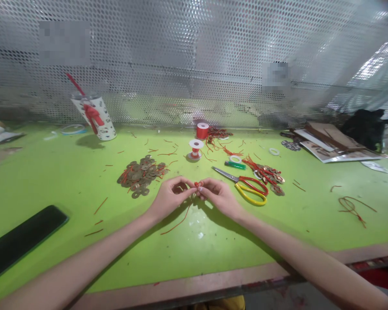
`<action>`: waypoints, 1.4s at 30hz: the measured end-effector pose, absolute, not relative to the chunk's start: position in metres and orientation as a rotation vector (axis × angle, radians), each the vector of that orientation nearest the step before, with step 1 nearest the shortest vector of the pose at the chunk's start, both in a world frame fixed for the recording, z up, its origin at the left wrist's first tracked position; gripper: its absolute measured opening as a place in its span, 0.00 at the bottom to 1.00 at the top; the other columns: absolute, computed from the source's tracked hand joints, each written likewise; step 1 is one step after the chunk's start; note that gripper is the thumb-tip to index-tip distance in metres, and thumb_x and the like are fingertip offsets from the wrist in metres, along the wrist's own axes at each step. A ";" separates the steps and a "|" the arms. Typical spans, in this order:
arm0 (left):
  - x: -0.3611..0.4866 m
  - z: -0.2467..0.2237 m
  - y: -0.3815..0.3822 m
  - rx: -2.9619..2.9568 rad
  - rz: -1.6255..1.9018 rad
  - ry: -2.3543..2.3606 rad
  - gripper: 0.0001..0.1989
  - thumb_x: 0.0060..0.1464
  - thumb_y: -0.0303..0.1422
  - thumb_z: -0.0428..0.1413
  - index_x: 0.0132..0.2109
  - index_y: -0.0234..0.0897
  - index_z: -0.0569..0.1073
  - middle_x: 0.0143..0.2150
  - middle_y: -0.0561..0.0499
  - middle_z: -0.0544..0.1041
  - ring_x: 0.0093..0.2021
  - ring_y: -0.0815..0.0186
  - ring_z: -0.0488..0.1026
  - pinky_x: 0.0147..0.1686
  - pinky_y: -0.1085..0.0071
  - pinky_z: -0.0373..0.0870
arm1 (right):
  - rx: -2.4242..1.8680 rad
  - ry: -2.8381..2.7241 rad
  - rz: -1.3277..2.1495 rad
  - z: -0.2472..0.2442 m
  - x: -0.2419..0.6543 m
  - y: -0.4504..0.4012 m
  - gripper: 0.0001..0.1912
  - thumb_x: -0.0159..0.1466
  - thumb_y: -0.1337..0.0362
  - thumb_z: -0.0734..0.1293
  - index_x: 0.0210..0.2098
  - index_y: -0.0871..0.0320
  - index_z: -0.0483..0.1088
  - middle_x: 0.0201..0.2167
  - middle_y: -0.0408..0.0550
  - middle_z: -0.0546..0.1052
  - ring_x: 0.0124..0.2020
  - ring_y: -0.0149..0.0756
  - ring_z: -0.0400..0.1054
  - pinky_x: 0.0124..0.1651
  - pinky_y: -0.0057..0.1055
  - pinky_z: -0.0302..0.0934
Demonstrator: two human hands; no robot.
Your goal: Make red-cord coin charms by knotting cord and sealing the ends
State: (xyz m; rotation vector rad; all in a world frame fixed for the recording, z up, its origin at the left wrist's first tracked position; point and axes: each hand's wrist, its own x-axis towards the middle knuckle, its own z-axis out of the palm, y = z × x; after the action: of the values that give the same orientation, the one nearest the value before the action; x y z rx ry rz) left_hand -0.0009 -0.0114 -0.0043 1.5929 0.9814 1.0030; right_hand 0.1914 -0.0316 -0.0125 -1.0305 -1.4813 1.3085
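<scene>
My left hand (174,193) and my right hand (217,194) meet above the middle of the green table. Both pinch a small knotted piece of red cord (197,184) between thumb and fingertips. One loose end of the cord trails down toward the lower left. Left of my hands lies a pile of bronze-coloured coins with holes (140,172), mixed with bits of red cord. Beside my right hand rest scissors (250,189) with one red and one yellow handle, blades pointing to the upper left. Just beyond them is a green lighter (235,165).
Past my hands stand a nearly bare spool (195,150) and a fuller red spool (202,131). Tied coins (271,174) lie at right. A cup with a straw (97,118) stands back left, a black phone-like slab (26,241) at left. Perforated metal sheeting (168,64) closes the back.
</scene>
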 end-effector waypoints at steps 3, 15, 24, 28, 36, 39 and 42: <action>-0.001 -0.006 -0.011 1.594 1.004 0.977 0.09 0.54 0.37 0.66 0.36 0.35 0.78 0.30 0.51 0.80 0.27 0.68 0.75 0.27 0.75 0.70 | -1.038 -1.483 1.299 -0.012 0.192 -0.032 0.14 0.65 0.52 0.70 0.38 0.58 0.73 0.28 0.45 0.77 0.30 0.34 0.71 0.36 0.35 0.67; -0.001 -0.006 -0.011 1.595 1.034 0.981 0.10 0.53 0.37 0.66 0.35 0.35 0.76 0.30 0.51 0.80 0.29 0.67 0.76 0.28 0.74 0.72 | -1.036 -1.476 1.324 -0.013 0.192 -0.031 0.15 0.65 0.51 0.70 0.38 0.58 0.73 0.28 0.45 0.77 0.30 0.34 0.71 0.36 0.35 0.67; -0.001 -0.007 -0.009 1.605 0.972 1.016 0.10 0.54 0.38 0.65 0.37 0.35 0.80 0.29 0.49 0.81 0.28 0.66 0.77 0.28 0.73 0.71 | -1.045 -1.503 1.257 -0.014 0.191 -0.032 0.12 0.65 0.54 0.69 0.37 0.58 0.73 0.27 0.44 0.76 0.29 0.33 0.70 0.35 0.34 0.66; 0.000 -0.007 -0.009 1.610 0.981 1.021 0.09 0.54 0.37 0.65 0.37 0.35 0.81 0.30 0.48 0.82 0.29 0.65 0.78 0.29 0.71 0.72 | -1.057 -1.518 1.211 -0.017 0.190 -0.032 0.12 0.66 0.54 0.69 0.37 0.58 0.73 0.28 0.44 0.76 0.30 0.34 0.70 0.36 0.34 0.66; 0.000 -0.006 -0.008 1.575 0.962 1.020 0.08 0.53 0.36 0.65 0.35 0.36 0.82 0.31 0.48 0.83 0.29 0.65 0.78 0.30 0.72 0.73 | -1.060 -1.538 1.206 -0.018 0.191 -0.032 0.11 0.66 0.56 0.69 0.37 0.58 0.73 0.29 0.45 0.77 0.31 0.35 0.72 0.38 0.34 0.66; -0.001 -0.008 -0.007 1.585 0.939 1.034 0.09 0.53 0.37 0.65 0.37 0.35 0.82 0.31 0.47 0.83 0.29 0.65 0.77 0.29 0.73 0.71 | -1.071 -1.534 1.198 -0.017 0.190 -0.032 0.10 0.66 0.57 0.69 0.37 0.58 0.73 0.29 0.45 0.77 0.31 0.35 0.72 0.37 0.34 0.66; -0.001 -0.009 -0.008 1.624 0.925 1.068 0.10 0.54 0.39 0.64 0.37 0.35 0.82 0.30 0.47 0.83 0.28 0.65 0.76 0.27 0.73 0.69 | -1.077 -1.536 1.201 -0.016 0.190 -0.032 0.10 0.66 0.57 0.69 0.37 0.58 0.73 0.29 0.45 0.78 0.31 0.35 0.72 0.38 0.34 0.66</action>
State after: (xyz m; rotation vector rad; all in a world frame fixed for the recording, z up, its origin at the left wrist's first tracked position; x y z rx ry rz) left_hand -0.0011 -0.0077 -0.0093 1.6242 1.0681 0.9247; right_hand 0.1904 -0.0322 -0.0162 -1.0768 -1.5364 1.2005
